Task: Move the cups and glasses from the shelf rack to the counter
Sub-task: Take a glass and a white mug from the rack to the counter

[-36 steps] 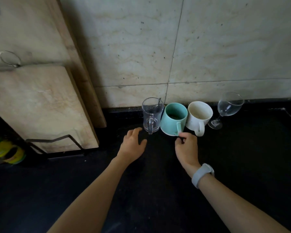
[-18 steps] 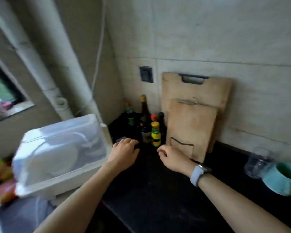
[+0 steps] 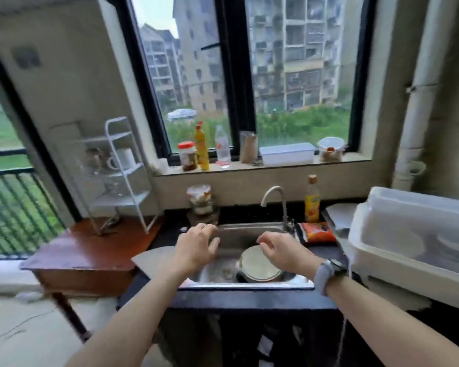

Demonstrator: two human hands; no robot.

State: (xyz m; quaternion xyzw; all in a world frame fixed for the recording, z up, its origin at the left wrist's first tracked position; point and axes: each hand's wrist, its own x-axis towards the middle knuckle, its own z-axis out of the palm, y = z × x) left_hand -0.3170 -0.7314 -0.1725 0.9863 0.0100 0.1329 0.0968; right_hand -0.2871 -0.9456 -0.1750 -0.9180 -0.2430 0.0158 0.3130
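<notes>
The frame is motion-blurred, and fine detail is soft throughout. The white shelf rack (image 3: 117,176) stands upright on a reddish wooden side table (image 3: 82,250) at the left, beside the window. A white mug (image 3: 122,158) sits on the rack's middle tier, upright, with its handle pointing left; its lower part is hidden by the shelf edge. Left of the mug, clear glassware (image 3: 94,158) shows only as smeared outlines; the count and orientation cannot be determined. More transparent shapes on the tier below are equally unreadable.

The left hand (image 3: 196,247) hovers above the left edge of the steel sink (image 3: 231,234), fingers loosely spread, holding nothing. The right hand (image 3: 281,250) hovers above a round pale lid or plate (image 3: 257,266) that lies in the basin; its fingers are loosely curled and its grip is likewise empty. A grey wrist band (image 3: 325,274) is worn on the right forearm. Both hands are well apart from the rack.

The dark surface (image 3: 244,299) surrounds the sink; its right part is covered by a translucent white bin (image 3: 414,234), cut off by the frame edge. A curved tap (image 3: 274,201), a yellow bottle (image 3: 312,200) and a jar (image 3: 199,200) stand behind the basin. Bottles and containers line the window sill (image 3: 263,165).
</notes>
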